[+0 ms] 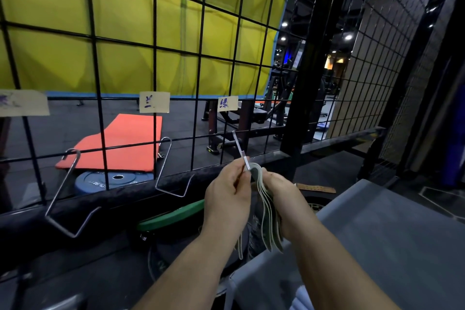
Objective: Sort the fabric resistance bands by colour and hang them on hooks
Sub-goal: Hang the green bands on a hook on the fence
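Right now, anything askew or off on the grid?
Minor only. The left hook hangs slanted on the wire grid, while the middle hook hangs nearer plumb; the wide lens may exaggerate that. The left label looks smeared and unreadable. The right hook is angled only because the left hand pinches it.
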`<state>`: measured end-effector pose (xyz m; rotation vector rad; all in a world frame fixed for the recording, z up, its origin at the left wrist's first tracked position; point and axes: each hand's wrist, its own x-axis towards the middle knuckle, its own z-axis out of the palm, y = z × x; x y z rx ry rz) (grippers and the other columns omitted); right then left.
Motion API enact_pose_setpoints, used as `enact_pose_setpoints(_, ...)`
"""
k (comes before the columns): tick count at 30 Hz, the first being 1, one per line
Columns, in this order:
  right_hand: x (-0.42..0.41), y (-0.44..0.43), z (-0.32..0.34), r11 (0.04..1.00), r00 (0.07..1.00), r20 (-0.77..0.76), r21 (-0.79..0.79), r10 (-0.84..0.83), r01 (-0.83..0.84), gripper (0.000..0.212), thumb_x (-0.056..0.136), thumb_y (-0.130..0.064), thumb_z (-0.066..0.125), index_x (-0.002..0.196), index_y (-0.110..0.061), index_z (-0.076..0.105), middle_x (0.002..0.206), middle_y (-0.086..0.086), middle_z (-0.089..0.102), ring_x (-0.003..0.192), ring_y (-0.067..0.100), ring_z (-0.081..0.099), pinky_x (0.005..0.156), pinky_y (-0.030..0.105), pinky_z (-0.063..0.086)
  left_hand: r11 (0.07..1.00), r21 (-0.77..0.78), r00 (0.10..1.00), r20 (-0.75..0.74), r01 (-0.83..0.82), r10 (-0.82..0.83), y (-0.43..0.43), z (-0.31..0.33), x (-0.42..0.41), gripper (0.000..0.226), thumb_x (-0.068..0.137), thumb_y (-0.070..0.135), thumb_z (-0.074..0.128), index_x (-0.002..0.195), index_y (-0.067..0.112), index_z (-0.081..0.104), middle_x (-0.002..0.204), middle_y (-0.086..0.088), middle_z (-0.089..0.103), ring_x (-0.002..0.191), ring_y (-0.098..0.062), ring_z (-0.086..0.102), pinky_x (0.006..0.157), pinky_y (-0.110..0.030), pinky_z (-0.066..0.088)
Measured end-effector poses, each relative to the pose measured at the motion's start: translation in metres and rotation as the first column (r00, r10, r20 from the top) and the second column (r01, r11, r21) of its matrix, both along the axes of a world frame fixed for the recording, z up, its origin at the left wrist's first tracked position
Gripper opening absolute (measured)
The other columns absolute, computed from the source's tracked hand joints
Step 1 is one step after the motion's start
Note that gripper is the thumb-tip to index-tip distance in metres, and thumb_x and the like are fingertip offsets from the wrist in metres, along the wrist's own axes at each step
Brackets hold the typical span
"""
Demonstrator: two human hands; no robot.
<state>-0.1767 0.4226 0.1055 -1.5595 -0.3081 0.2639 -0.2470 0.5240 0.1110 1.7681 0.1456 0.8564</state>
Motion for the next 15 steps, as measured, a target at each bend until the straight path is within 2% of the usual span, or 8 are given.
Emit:
enact_pose_setpoints(2, 0.001, 0.000, 0.003, 0.999, 0.998, -0.033, -0.009, 0.048, -0.049, 0.056, 0.068, -0.065, 0.067, 0.105, -0.023, 0.072, 0.092, 0.001, 0.068, 0.085, 0.019, 0.061, 0.081, 0.043, 0.048, 0.998, 0.059, 0.999, 0.014, -0.038, 0.037, -0.001, -0.001, 0.000, 0.031, 0.097, 0.017, 0.052, 0.121, 0.032, 0.064, 0.098, 0.025, 0.062, 0.101, 0.009, 0.057, 0.086, -0.006, 0.041)
enact_pose_setpoints(4, -0.002, -0.001, 0.007, 0.996, 0.995, -0.038, -0.029, 0.087, -0.088, 0.048, 0.071, -0.063, 0.065, 0.095, -0.023, 0.074, 0.081, -0.002, 0.066, 0.075, 0.015, 0.060, 0.072, 0.036, 0.046, 0.990, 0.119, 0.997, 0.026, -0.078, 0.076, 0.000, 0.000, 0.000, 0.032, 0.096, 0.017, 0.052, 0.122, 0.031, 0.064, 0.100, 0.020, 0.063, 0.107, -0.004, 0.057, 0.092, -0.019, 0.044)
enact_pose_setpoints(6, 0.000, -0.005, 0.006, 0.992, 0.991, -0.048, 0.004, 0.123, -0.123, 0.032, 0.091, -0.048, 0.059, 0.079, -0.020, 0.071, 0.064, -0.005, 0.065, 0.058, 0.006, 0.061, 0.060, 0.025, 0.046, 0.987, 0.139, 0.996, 0.027, -0.087, 0.084, 0.001, 0.001, 0.001, 0.031, 0.096, 0.016, 0.053, 0.121, 0.030, 0.065, 0.092, 0.021, 0.061, 0.096, 0.002, 0.057, 0.085, -0.012, 0.043)
enact_pose_setpoints(7, -0.002, -0.006, 0.009, 0.991, 0.989, -0.051, 0.026, 0.136, -0.135, 0.032, 0.097, -0.040, 0.055, 0.073, -0.021, 0.068, 0.057, -0.008, 0.061, 0.049, 0.002, 0.056, 0.054, 0.022, 0.042, 0.987, 0.136, 0.996, 0.033, -0.088, 0.085, 0.001, 0.001, 0.000, 0.030, 0.096, 0.016, 0.054, 0.120, 0.029, 0.066, 0.087, 0.022, 0.061, 0.088, 0.006, 0.058, 0.078, -0.005, 0.041)
enact_pose_setpoints(9, 0.000, -0.008, 0.010, 0.992, 0.991, -0.045, 0.015, 0.126, -0.125, 0.031, 0.098, -0.037, 0.054, 0.071, -0.026, 0.063, 0.057, -0.011, 0.057, 0.050, 0.001, 0.051, 0.056, 0.022, 0.036, 0.985, 0.140, 0.994, 0.044, -0.102, 0.097, 0.003, 0.003, 0.000, 0.028, 0.095, 0.016, 0.055, 0.116, 0.029, 0.068, 0.083, 0.022, 0.061, 0.081, 0.009, 0.058, 0.071, -0.001, 0.040)
enact_pose_setpoints(10, 0.001, -0.007, 0.010, 0.993, 0.992, -0.048, 0.006, 0.120, -0.120, 0.029, 0.098, -0.038, 0.054, 0.071, -0.027, 0.062, 0.058, -0.012, 0.057, 0.053, 0.001, 0.049, 0.057, 0.023, 0.035, 0.982, 0.151, 0.994, 0.042, -0.110, 0.105, 0.003, 0.003, -0.001, 0.026, 0.095, 0.017, 0.055, 0.114, 0.030, 0.068, 0.083, 0.020, 0.063, 0.081, 0.006, 0.059, 0.069, -0.002, 0.041)
enact_pose_setpoints(13, -0.001, -0.006, 0.013, 0.993, 0.992, -0.050, -0.023, 0.119, -0.120, 0.025, 0.099, -0.036, 0.053, 0.077, -0.023, 0.060, 0.054, -0.014, 0.058, 0.052, 0.001, 0.050, 0.059, 0.024, 0.035, 0.984, 0.142, 0.994, 0.039, -0.109, 0.104, 0.001, 0.003, -0.001, 0.023, 0.093, 0.019, 0.055, 0.107, 0.032, 0.068, 0.085, 0.013, 0.069, 0.081, -0.002, 0.062, 0.069, -0.011, 0.047)
enact_pose_setpoints(15, -0.002, -0.006, 0.013, 0.990, 0.989, -0.062, -0.008, 0.137, -0.137, 0.023, 0.096, -0.039, 0.056, 0.087, -0.020, 0.064, 0.063, -0.011, 0.063, 0.059, 0.002, 0.056, 0.064, 0.025, 0.039, 0.989, 0.109, 0.994, 0.044, -0.099, 0.095, 0.000, 0.003, -0.002, 0.024, 0.091, 0.020, 0.057, 0.108, 0.033, 0.069, 0.087, 0.013, 0.070, 0.082, -0.002, 0.063, 0.073, -0.019, 0.051)
